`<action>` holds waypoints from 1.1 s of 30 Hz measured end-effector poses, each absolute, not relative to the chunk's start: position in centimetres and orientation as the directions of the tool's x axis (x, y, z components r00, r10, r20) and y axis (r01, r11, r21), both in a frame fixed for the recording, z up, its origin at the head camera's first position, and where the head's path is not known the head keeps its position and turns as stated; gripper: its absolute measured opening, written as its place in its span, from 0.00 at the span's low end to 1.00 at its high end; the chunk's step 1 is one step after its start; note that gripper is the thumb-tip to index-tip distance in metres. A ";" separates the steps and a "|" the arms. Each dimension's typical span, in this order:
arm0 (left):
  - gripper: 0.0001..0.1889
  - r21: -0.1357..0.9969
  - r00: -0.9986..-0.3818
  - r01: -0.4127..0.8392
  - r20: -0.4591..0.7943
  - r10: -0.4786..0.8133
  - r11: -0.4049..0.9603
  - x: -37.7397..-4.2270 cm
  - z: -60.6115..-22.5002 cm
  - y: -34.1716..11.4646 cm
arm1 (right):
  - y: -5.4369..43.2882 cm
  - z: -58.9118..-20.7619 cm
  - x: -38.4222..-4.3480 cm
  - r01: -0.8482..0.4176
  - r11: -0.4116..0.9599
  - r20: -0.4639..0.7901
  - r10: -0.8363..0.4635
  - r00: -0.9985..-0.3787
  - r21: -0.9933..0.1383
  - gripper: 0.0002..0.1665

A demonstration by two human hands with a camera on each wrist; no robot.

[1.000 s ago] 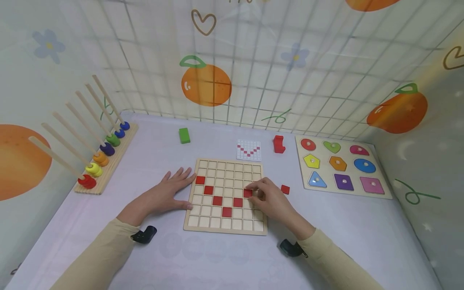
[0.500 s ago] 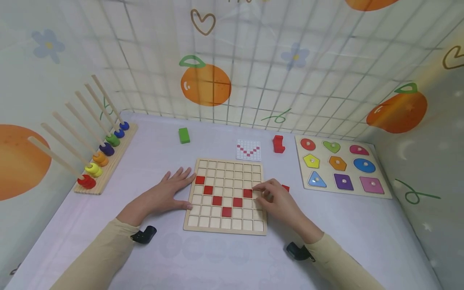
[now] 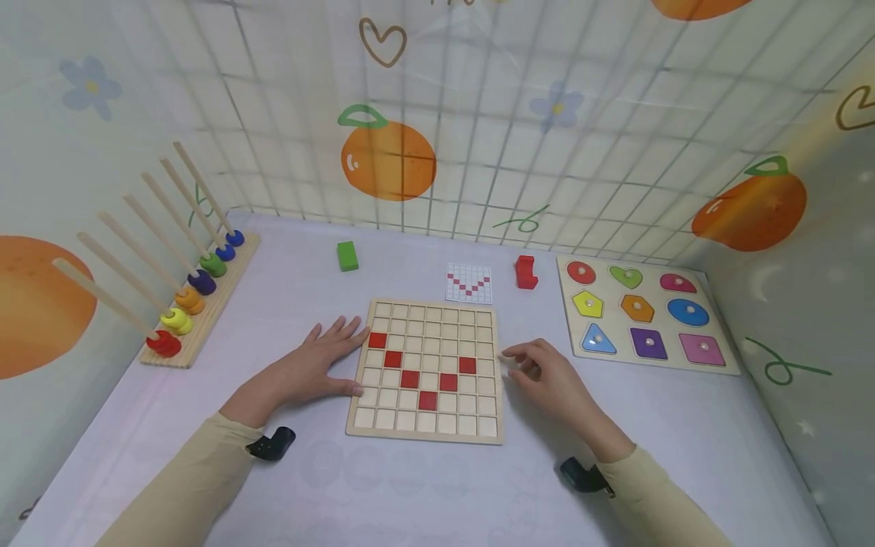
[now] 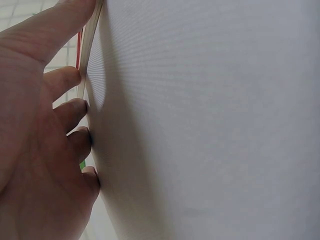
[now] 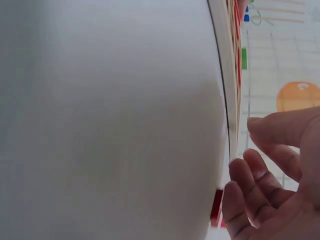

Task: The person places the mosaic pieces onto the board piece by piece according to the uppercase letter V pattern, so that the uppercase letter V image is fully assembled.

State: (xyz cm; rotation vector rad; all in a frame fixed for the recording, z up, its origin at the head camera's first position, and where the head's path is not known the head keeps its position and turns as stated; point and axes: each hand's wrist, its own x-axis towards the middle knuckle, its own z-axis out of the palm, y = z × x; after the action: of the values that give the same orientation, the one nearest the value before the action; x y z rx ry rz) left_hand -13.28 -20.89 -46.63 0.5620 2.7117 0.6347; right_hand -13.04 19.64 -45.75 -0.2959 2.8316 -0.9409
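A wooden grid board (image 3: 424,436) lies in the middle of the table, with several red square tiles (image 3: 428,400) set in its cells in a V with a short right arm. At its left edge rests my left hand (image 3: 317,365), fingers spread, fingertips and thumb touching the rim. Just off the right edge is my right hand (image 3: 550,380), loosely curled with nothing between thumb and fingers. The right wrist view shows a dark red piece (image 5: 216,206) on the table by those fingertips. In the head view the right hand hides that spot.
Behind the board lie a pattern card (image 3: 469,283), a green block (image 3: 347,256) and a red block (image 3: 525,272). A peg stand with coloured rings (image 3: 212,304) stands at the left. The knobbed shape puzzle (image 3: 615,351) lies at the right.
My right hand has let go of the rightmost red tile and moved right, off the board. It now covers the loose red tile seen on the table earlier. The left hand stays put.
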 end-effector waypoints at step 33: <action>0.55 0.470 -0.875 0.308 -0.202 0.441 0.827 -13.3 -46.6 -21.0 | 22.9 -46.2 -14.5 -0.031 0.833 -0.105 -0.107 -0.989 -0.553 0.17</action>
State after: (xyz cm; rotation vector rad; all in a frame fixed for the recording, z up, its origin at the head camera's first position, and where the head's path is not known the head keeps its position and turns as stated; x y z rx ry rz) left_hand -13.31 -20.98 -46.57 0.5690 2.7066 0.6219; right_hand -14.48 22.85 -46.20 -0.1092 2.8805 -0.8655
